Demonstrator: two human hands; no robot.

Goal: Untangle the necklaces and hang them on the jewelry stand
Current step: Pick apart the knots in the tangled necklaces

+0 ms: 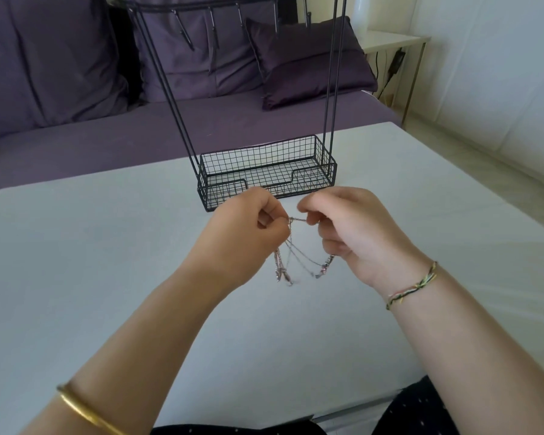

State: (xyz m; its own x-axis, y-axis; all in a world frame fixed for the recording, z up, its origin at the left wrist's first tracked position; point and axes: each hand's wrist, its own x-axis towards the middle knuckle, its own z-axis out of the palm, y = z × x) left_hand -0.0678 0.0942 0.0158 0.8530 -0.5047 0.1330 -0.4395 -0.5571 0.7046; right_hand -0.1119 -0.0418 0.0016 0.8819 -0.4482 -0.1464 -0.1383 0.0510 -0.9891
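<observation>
Just in front of the black wire jewelry stand with a mesh basket base [266, 158], the left hand [248, 227] and right hand [352, 233] each pinch the tangled thin silver chain necklaces [296, 220], whose loops hang between them above the white table [107, 246]. It seems best to pull gently, teasing one loop loose rather than tightening the knot. One stand, two hands; the chains are too snarled to count

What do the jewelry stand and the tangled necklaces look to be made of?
Jewelry stand: thin metal rod and wire mesh with a matte black coating, judging by the straight rigid bars and welded-looking grid. Necklaces: fine metal chain, silvery with a pinkish tint, going by small glinting links that drape limply; blur leaves the exact metal open.
</observation>
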